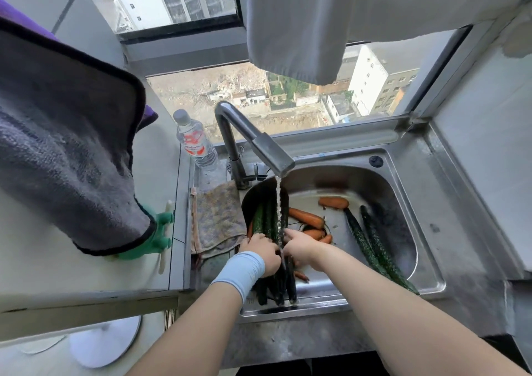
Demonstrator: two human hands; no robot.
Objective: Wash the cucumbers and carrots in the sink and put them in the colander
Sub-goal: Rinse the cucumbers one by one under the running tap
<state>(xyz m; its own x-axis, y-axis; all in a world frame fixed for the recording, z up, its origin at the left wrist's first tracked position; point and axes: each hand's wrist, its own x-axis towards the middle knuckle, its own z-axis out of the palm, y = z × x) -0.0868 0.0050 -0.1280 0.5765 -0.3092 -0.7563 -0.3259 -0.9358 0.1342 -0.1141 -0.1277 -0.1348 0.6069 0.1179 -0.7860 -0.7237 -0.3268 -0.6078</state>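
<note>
In the steel sink (403, 191) water runs from the faucet (267, 151) onto a bundle of dark green cucumbers (270, 217) at the left. My left hand (260, 250) and my right hand (300, 246) both grip this bundle under the stream, near the sink's front edge. Two more cucumbers (374, 246) lie along the right side of the basin. Several carrots (306, 217) rest around the drain, one (334, 202) farther back. No colander shows in this view.
A cloth rag (216, 217) hangs over the sink's left rim. A plastic water bottle (195, 142) stands behind it by the window. A grey towel (66, 145) hangs at the left over a green object (161, 231). White cloth (302, 24) hangs overhead.
</note>
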